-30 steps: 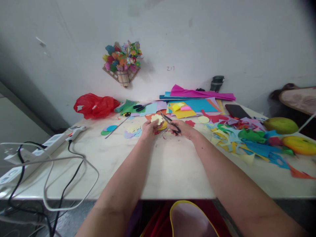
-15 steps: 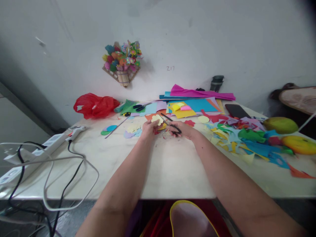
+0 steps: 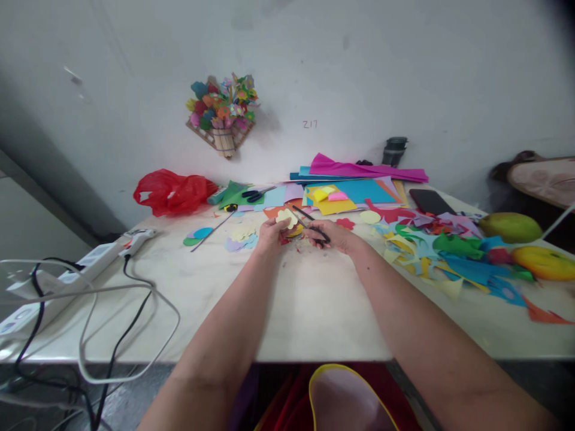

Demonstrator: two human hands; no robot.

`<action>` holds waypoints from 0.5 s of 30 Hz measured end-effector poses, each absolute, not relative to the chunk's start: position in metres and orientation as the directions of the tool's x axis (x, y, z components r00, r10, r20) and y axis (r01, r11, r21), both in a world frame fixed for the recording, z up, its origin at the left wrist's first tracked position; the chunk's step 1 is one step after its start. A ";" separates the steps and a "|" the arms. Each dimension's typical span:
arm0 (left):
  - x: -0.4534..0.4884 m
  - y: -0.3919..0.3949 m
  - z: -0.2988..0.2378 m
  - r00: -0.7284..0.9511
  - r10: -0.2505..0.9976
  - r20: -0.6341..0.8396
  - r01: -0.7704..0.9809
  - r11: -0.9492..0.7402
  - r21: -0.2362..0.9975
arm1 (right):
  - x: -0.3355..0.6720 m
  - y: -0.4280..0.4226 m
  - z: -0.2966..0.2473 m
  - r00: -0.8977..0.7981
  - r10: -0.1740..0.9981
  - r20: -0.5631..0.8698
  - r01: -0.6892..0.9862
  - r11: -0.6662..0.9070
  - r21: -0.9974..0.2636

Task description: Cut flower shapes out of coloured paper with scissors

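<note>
Between the thumb and fingers of my left hand (image 3: 272,233) is a pale yellow paper flower (image 3: 286,218) with rounded petals. My right hand (image 3: 335,234) is closed around the black handles of a pair of scissors (image 3: 320,234). The scissor blades point up and left, spread apart, with the flower's right edge at or between them; actual contact is too small to tell. Beneath the hands lie small coloured paper scraps (image 3: 295,232). A red paper flower (image 3: 345,223) and a pale yellow paper circle (image 3: 370,216) rest just right of my right hand.
Paper offcuts (image 3: 458,245) spread over the right side, near two mango-like fruits (image 3: 543,263) and a dark phone (image 3: 432,202). Paper sheets (image 3: 372,193), spare scissors (image 3: 256,194) and a red plastic bag (image 3: 175,191) lie toward the wall. Power strips (image 3: 67,281) with cables occupy the left.
Almost everything stays in place. The paper flower has shifted very slightly to the right in my left hand; both hands keep their hold.
</note>
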State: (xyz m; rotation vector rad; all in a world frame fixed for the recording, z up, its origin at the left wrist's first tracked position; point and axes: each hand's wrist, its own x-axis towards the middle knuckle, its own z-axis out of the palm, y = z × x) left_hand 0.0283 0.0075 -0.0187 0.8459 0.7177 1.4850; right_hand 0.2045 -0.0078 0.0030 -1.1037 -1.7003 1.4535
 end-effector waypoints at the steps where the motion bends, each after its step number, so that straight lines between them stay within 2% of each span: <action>1: 0.028 0.008 -0.019 -0.014 0.995 0.095 -0.546 -0.087 0.833 | 0.204 -0.009 0.004 -0.443 0.895 -0.058 0.190 0.031 -0.981; 15: 0.028 0.008 -0.019 -0.019 0.993 0.115 -0.544 -0.107 0.832 | 0.200 -0.013 0.010 -0.418 0.906 -0.064 0.192 0.020 -0.981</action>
